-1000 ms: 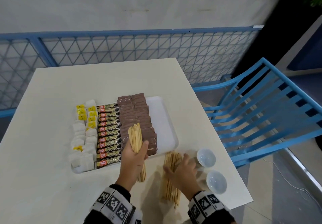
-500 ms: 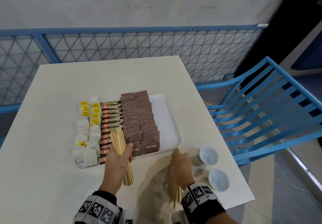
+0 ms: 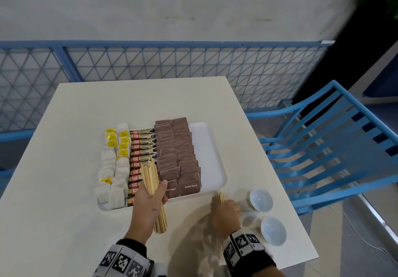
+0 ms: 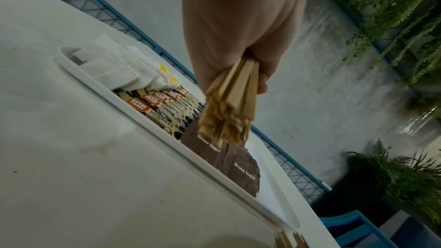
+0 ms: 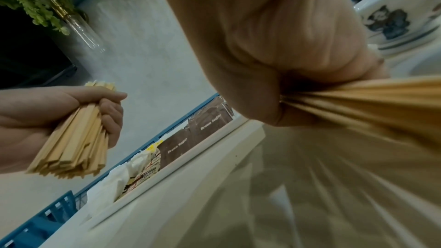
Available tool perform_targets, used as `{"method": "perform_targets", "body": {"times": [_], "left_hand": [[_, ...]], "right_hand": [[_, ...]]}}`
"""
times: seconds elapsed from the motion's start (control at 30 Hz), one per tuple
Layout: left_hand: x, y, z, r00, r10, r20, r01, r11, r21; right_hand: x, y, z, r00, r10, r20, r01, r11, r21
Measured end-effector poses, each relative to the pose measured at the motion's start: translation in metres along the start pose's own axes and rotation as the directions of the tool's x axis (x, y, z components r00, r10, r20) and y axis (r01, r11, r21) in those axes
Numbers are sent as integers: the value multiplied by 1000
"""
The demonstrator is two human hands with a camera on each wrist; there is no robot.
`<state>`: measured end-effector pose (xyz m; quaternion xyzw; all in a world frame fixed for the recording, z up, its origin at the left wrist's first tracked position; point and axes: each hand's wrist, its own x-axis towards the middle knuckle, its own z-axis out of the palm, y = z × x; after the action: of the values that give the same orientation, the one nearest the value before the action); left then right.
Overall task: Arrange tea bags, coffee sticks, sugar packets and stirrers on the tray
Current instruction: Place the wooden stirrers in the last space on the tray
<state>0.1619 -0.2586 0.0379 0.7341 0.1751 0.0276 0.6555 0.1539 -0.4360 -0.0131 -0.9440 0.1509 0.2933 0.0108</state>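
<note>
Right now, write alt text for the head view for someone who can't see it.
Two hands each grip a bundle of wooden stirrers: the left hand holds its bundle over a white tray's near edge, the right hand beside it, near two white bowls. Tea bags, coffee sticks and brown sugar packets fill the tray.

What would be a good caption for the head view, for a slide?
Left hand holds wooden stirrers over the filled tray; right hand grips another bundle beside it.

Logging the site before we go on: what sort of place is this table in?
Probably an outdoor café terrace or balcony: a blue mesh railing runs behind the white table, a blue slatted chair stands beside it, and ferns grow along a bare concrete wall.
</note>
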Motion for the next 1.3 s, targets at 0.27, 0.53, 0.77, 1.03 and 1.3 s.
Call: {"method": "perform_targets", "body": {"times": [0.27,0.53,0.77,1.03,1.3], "left_hand": [[0,5,5,998,-32,61,35,998,-54],[0,4,17,944,-133,303,153,987,-42],[-2,10,29,880,-195,434,231,972,-32],[0,13,32,804,-164,572,218,976,-27],[7,15,26,773,-127,622,139,990,30]], "right_hand": [[1,6,-9,995,-100,25,91,969,231],[-7,15,-63,954,-268,133,-84,184,979],[-24,-4,-92,876,-483,-14,-119,-244,962],[-21,-27,-89,884,-468,2,-115,-211,971],[-21,-37,-80,894,-442,-71,27,-104,994]]}}
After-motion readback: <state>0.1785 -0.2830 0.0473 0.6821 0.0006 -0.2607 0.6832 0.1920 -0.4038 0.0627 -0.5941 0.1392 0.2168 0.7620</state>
